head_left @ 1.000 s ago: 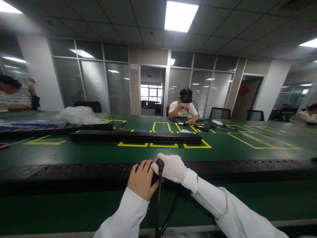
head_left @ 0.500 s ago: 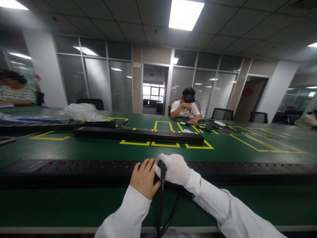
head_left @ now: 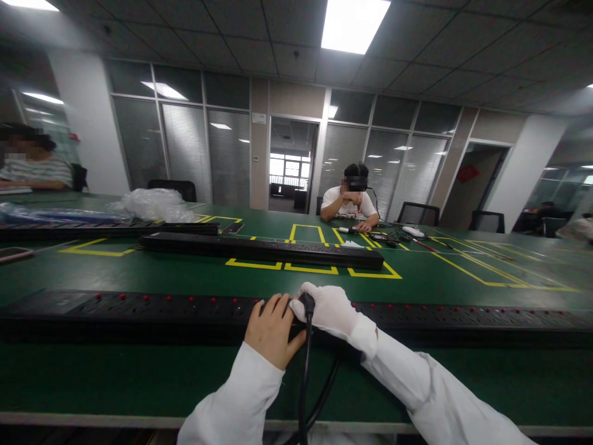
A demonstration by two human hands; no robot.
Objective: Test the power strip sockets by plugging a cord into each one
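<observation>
A long black power strip (head_left: 162, 318) with a row of red buttons lies across the green table in front of me. My left hand (head_left: 271, 327), bare, rests over its middle, fingers across the top and thumb along the near side. Close beside it my right hand (head_left: 331, 312), in a white dotted glove, is closed around a black power plug (head_left: 306, 303) held at the strip's top. I cannot tell how far the plug sits in a socket. From it a black cable (head_left: 304, 377) runs down past the table's near edge.
A second black power strip (head_left: 259, 250) lies farther back over yellow tape marks (head_left: 319, 269). Clear plastic wrap (head_left: 155, 205) is at the back left, a phone (head_left: 16, 254) at the left. Across the table sits a person (head_left: 349, 201) among cables; another person (head_left: 37, 164) is far left.
My right hand and the plug have shifted very slightly, with the cable hanging straighter. My left hand stays on the strip. The whole view has moved a little.
</observation>
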